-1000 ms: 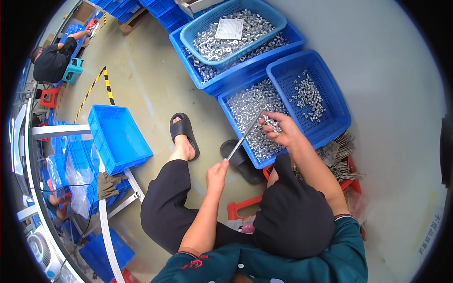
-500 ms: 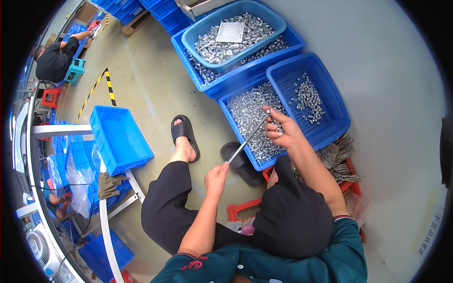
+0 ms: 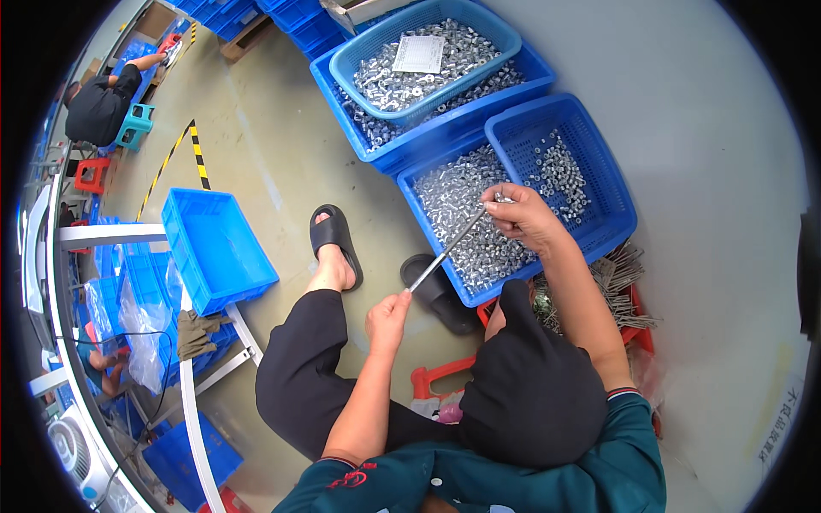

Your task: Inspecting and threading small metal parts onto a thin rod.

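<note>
My left hand [image 3: 389, 321] is closed on the lower end of a thin metal rod [image 3: 445, 255], which slants up to the right. At its upper end, the thumb and fingers of my right hand [image 3: 523, 217] pinch together, with a small silver metal sleeve partly showing at the fingertips. Whatever else lies in that palm is hidden. Beneath this hand is a blue crate [image 3: 416, 210] full of similar small silver sleeves [image 3: 457, 192]. A blue perforated basket [image 3: 603, 162] overlaps the crate's right side and holds a smaller heap of them.
A light blue basket [image 3: 342, 73] of metal pieces, with a paper slip [image 3: 419, 54] on top, sits in another crate. Thin rods [image 3: 620, 286] lie bundled by my right knee. A blue bin [image 3: 221, 244] rests on a white frame at left. A person [image 3: 98, 107] sits farther off.
My right hand has turned over and its fingers have closed more at the rod's upper end, hiding the pieces seen in its palm. My left hand has shifted slightly left with the rod.
</note>
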### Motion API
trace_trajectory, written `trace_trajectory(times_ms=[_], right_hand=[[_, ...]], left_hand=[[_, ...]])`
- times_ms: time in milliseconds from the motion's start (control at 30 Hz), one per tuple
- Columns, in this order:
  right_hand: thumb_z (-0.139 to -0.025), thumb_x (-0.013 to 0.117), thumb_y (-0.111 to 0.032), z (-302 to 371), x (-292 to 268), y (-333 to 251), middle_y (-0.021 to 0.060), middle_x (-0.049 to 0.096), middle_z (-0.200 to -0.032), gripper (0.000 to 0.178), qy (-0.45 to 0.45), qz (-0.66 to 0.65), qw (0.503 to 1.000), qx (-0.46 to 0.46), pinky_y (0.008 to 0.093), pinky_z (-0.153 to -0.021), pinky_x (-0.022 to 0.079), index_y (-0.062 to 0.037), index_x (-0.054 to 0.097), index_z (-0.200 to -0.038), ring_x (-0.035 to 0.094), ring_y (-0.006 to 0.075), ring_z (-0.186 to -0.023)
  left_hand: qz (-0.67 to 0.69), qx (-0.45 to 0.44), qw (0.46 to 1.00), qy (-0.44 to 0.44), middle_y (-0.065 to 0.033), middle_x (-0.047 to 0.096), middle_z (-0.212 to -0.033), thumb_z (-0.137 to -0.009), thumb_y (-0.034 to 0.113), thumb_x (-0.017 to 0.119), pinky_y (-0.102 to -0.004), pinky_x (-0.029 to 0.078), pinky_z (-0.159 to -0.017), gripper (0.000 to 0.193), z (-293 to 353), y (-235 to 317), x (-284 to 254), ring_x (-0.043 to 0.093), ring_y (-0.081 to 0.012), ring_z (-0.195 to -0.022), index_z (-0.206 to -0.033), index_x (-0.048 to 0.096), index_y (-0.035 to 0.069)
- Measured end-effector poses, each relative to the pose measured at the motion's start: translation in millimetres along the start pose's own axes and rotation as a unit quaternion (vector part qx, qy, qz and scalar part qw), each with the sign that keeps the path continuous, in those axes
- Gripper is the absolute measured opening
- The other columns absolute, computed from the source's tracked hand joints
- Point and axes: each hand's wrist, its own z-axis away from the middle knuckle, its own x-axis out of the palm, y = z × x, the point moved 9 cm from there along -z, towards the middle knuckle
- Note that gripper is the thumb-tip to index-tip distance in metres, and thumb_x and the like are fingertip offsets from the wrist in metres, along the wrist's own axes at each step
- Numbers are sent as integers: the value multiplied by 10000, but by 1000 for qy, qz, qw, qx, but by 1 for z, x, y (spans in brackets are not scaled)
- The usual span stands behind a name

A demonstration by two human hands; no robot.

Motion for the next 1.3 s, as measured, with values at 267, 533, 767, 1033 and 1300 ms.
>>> trace_trajectory(times_ms=[267,533,767,1033,1300], right_hand=[[-825,619,-93,1,2,-2,-49,437,-640,136,67,-38,995,-69,172,-403,225,-65,542,-933,356,25,-491],[-812,623,-82,5,10,-8,-41,446,-637,125,-31,-93,995,-21,168,-394,235,-56,535,-898,363,24,-486],[-803,632,-80,5,23,-1,-43,449,-609,153,27,-44,998,-22,175,-387,239,-42,552,-928,370,27,-470],[-881,508,-150,5,32,41,83,516,-837,274,-32,-196,977,83,171,-382,299,53,512,-1065,394,73,-511],[-881,526,-134,-3,12,35,59,511,-733,176,-21,-318,946,54,167,-344,274,1,535,-994,395,65,-462]], left_hand=[[76,-4,997,-10,36,356,-503,-846,423,584,-274,293,-464,469,-2,-15,13,339,-60,-504,-590,516,37],[79,26,996,-13,37,340,-503,-850,400,589,-274,293,-463,460,-2,-8,13,325,-58,-508,-582,497,37],[77,42,996,4,43,336,-522,-869,379,573,-262,280,-461,453,0,2,9,320,-51,-521,-589,490,33],[120,-1,993,-19,54,338,-525,-873,399,565,-260,261,-458,461,-4,-6,16,313,-53,-518,-590,491,41],[96,7,995,-9,36,322,-510,-864,422,563,-281,262,-454,495,-6,-15,12,308,-67,-505,-564,457,44]])
